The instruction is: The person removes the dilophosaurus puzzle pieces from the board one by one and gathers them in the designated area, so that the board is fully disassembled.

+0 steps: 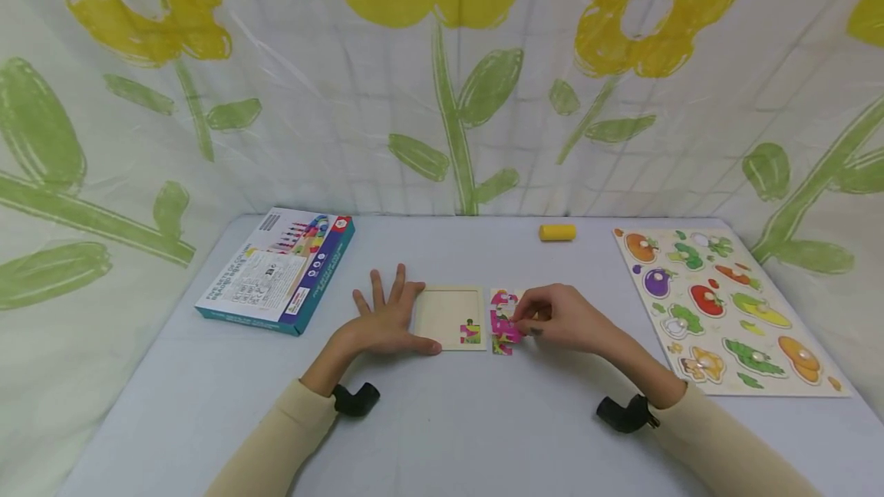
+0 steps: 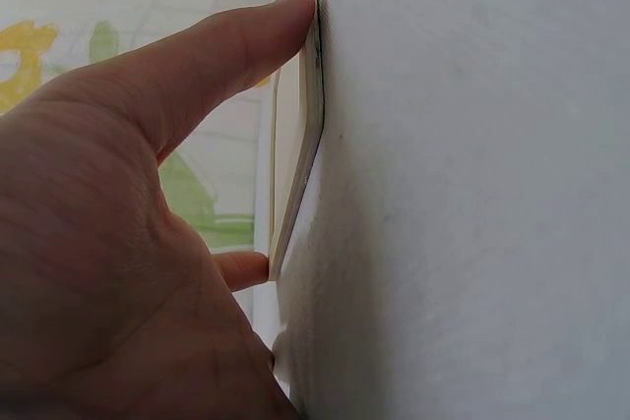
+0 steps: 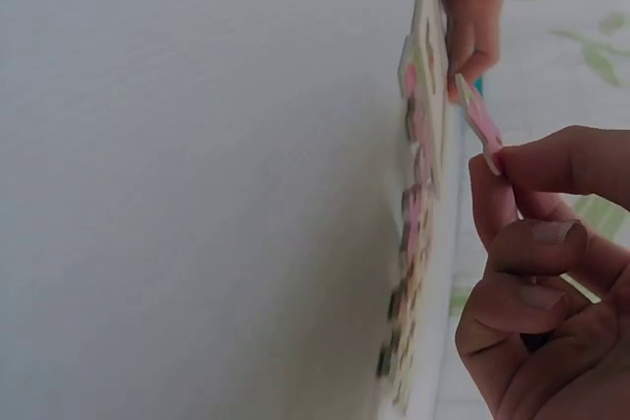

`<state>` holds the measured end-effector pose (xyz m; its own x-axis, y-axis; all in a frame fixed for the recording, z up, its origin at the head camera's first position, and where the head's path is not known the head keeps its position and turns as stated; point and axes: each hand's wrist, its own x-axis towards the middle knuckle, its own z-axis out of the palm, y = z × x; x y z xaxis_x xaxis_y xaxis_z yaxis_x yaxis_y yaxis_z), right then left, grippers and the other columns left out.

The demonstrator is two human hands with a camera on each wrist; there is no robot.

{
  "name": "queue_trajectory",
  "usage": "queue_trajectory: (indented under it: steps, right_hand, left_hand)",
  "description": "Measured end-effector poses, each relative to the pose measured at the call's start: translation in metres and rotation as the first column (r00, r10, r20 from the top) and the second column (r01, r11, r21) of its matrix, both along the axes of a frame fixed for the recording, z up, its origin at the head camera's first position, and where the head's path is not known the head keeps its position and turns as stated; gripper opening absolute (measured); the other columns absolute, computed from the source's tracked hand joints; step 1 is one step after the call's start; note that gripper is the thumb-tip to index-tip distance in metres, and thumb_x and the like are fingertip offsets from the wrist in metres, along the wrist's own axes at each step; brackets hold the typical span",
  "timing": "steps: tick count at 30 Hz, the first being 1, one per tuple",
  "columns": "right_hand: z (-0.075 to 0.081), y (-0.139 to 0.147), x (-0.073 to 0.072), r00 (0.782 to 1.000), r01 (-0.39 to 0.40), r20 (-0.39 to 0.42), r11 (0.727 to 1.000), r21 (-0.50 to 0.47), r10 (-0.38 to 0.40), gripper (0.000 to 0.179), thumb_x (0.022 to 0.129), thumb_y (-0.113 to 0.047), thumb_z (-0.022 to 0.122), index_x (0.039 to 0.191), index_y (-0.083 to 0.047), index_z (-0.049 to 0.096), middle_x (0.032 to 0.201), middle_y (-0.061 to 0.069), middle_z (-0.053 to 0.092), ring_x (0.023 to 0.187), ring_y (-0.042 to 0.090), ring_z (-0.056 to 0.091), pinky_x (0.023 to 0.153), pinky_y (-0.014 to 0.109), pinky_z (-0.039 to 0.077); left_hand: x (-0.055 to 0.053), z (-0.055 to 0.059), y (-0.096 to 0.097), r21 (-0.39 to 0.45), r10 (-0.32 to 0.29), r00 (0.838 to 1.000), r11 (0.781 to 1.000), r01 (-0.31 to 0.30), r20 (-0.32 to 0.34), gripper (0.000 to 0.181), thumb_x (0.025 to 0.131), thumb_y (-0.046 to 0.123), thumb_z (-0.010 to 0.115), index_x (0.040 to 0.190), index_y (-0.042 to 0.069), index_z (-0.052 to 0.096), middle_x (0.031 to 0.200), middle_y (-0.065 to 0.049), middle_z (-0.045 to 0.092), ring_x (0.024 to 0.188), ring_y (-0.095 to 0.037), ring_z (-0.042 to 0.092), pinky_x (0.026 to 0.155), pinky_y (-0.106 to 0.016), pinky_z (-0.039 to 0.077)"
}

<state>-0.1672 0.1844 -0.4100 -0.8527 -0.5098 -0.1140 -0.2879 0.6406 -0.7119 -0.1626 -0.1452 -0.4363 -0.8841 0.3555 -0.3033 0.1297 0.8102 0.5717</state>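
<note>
A square wooden puzzle tray (image 1: pixel 449 311) lies mid-table, with one pink and green jigsaw piece (image 1: pixel 470 332) in its lower right corner. My left hand (image 1: pixel 390 320) spans the tray's left side with fingers spread. Its thumb (image 2: pixel 266 31) rests on the tray's near edge, while the index finger touches the far left corner. Between thumb and index finger, my right hand (image 1: pixel 562 319) pinches a pink jigsaw piece (image 3: pixel 479 123), raised above the table in the right wrist view. Beneath that hand, several loose pink pieces (image 1: pixel 502 299) lie beside the tray, partly hidden by the fingers.
A flat game box (image 1: pixel 276 271) lies at the back left. On the right is a vegetable knob-puzzle board (image 1: pixel 732 313). A yellow cylinder (image 1: pixel 557 232) lies near the table's back edge, in front of a flower-patterned curtain (image 1: pixel 456 98).
</note>
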Motion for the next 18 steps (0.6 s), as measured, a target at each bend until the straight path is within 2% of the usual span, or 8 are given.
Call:
queue_trajectory:
  steps: [6,9,18]
  right_hand:
    - [-0.003,0.019,0.007,1.000,-0.019,-0.016,1.000,0.007,0.019,0.004,0.094,-0.016,0.079,0.096,-0.017,0.076,0.089,-0.006,0.072,0.079,0.011,0.059,0.067,0.022,0.049]
    - [-0.003,0.025,0.010,0.999,-0.034,-0.010,0.999,0.002,0.034,0.004,0.095,-0.017,0.079,0.097,-0.017,0.075,0.090,-0.006,0.073,0.079,0.009,0.061,0.069,0.022,0.051]
    - [-0.006,0.032,0.012,0.998,-0.058,-0.010,0.998,0.016,0.058,0.005,0.094,-0.014,0.078,0.098,-0.016,0.075,0.090,-0.006,0.073,0.078,0.006,0.060,0.069,0.021,0.052]
  left_hand:
    - [0.001,-0.001,-0.001,0.014,0.002,1.000,1.000,-0.002,-0.012,0.116,0.077,0.064,0.084,0.164,0.013,0.027,0.177,-0.022,-0.018,0.155,-0.057,-0.035,0.111,-0.086,-0.025]
    - [0.003,0.003,-0.001,0.022,0.000,1.000,1.000,0.000,-0.004,0.116,0.077,0.063,0.084,0.164,0.012,0.027,0.177,-0.023,-0.017,0.154,-0.057,-0.035,0.111,-0.086,-0.025]
    - [0.002,0.005,0.000,0.021,-0.007,1.000,1.000,0.007,-0.008,0.115,0.078,0.062,0.084,0.163,0.010,0.027,0.177,-0.026,-0.016,0.154,-0.059,-0.034,0.111,-0.086,-0.025]
